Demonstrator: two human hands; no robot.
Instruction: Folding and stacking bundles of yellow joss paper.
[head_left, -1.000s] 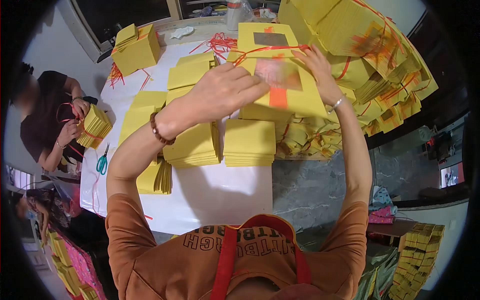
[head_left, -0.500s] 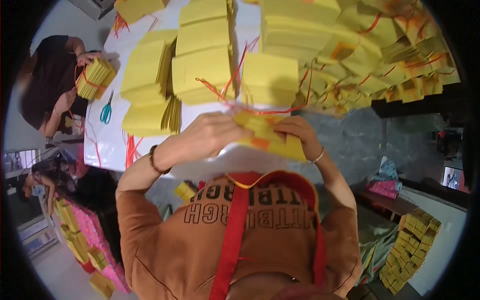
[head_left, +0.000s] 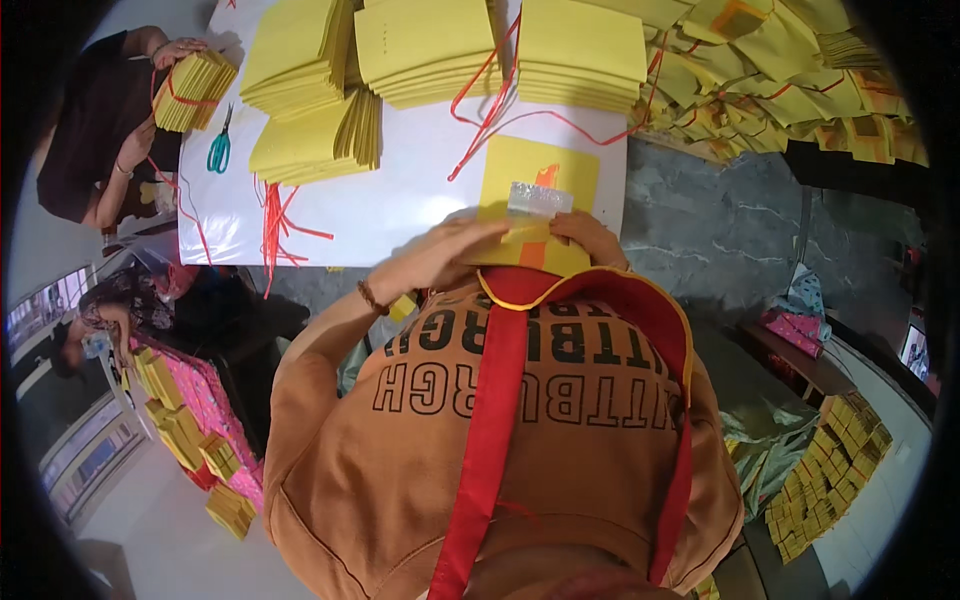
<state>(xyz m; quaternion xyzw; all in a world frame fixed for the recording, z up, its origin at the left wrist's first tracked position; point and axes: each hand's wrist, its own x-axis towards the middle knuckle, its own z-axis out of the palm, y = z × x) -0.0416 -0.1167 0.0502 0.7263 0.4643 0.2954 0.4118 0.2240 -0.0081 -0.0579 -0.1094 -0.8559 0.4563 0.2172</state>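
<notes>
At the left edge of the bench (head_left: 410, 160), a co-worker handles a tied yellow bundle (head_left: 192, 92). Inboard of that edge lie teal-handled scissors (head_left: 218, 150); red strips (head_left: 272, 225) hang over the near edge. A fanned yellow stack (head_left: 315, 145) stands farther in, and flat yellow stacks (head_left: 582, 60) extend toward the far edge. The left hand (head_left: 450, 250) is on the left side of the yellow packet (head_left: 527, 232), which is at the near edge, close to the near right corner. The right hand (head_left: 592, 238) curls its fingers over the packet's right side. The hands are apart, one per side; whether either is clamped cannot be told. A loose red ribbon (head_left: 484, 132) lies beyond the packet. Past the right edge is a pile of tied yellow bundles (head_left: 715, 115). The step in hand appears to be steadying or squaring the packet; the next move calls for level support from both sides, with the ribbon kept clear. Both thumbs and the packet's underside are hidden, so its support is uncertain. The left fingers are blurred. The far stacks and the pile are cut off by the frame.
</notes>
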